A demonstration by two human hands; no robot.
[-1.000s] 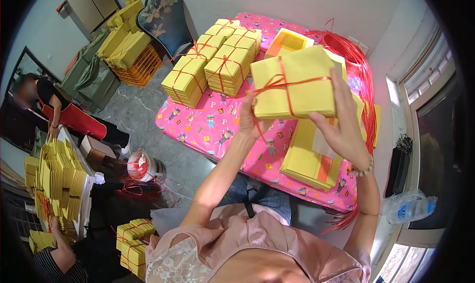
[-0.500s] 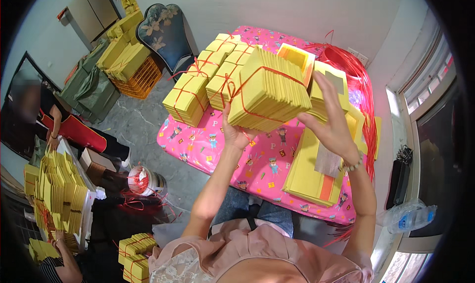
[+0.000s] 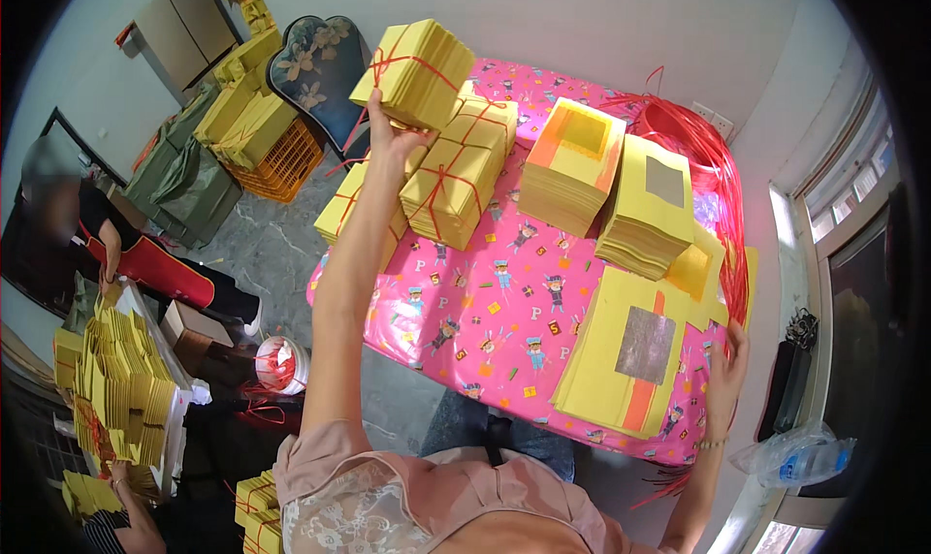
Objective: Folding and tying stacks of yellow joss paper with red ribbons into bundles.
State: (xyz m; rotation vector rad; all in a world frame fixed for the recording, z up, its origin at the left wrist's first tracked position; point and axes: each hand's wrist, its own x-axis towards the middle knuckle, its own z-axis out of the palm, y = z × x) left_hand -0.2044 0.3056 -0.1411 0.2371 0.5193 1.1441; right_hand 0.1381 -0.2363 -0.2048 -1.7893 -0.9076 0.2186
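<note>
Raised over the far left of the pink table, my left hand grips the underside of a bundle of yellow paper tied with red string. Below it stand more tied bundles in rows. My right hand is at the table's right edge, beside hanging red strings; its fingers are slightly apart with nothing seen in them. A low stack of yellow sheets with a silver patch and an orange strip lies next to it. Beyond are two taller untied stacks, one with a gold patch, one with a grey patch.
A patterned chair stands behind the table's left corner. An orange crate with yellow bundles is farther left. Two other people are at a side table with yellow paper. A white bucket stands on the floor. Bagged bottles lie by the window.
My left hand has carried the tied bundle away to the far left, over the other bundles. My right hand has left the bundle's side and dropped to the table's right edge.
</note>
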